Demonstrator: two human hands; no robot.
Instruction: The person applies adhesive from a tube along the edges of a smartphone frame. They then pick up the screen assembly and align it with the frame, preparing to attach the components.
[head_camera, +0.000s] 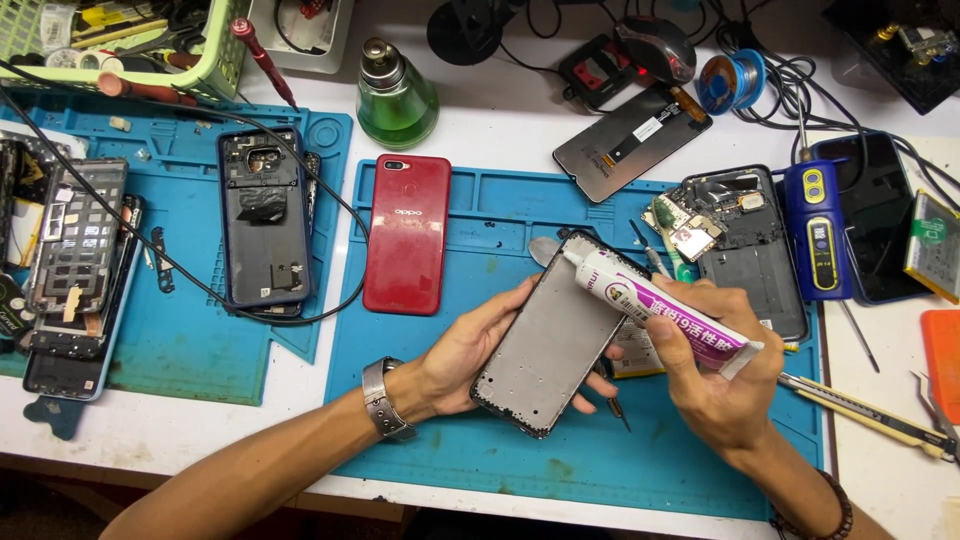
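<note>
Head view: left hand (470, 350) cradles phone frame (555, 335); right hand (715, 375) grips glue tube (655, 305), nozzle seemingly touching frame.

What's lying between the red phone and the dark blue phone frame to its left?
In the head view, a black cable runs between the red phone and the dark blue phone frame, over white table and blue mat edge.

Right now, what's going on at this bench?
A person's left hand cradles a bare phone frame above the blue repair mat. The right hand holds a white-and-purple glue tube, its nozzle at the frame's top edge. A red phone back cover and opened phones lie around.
</note>
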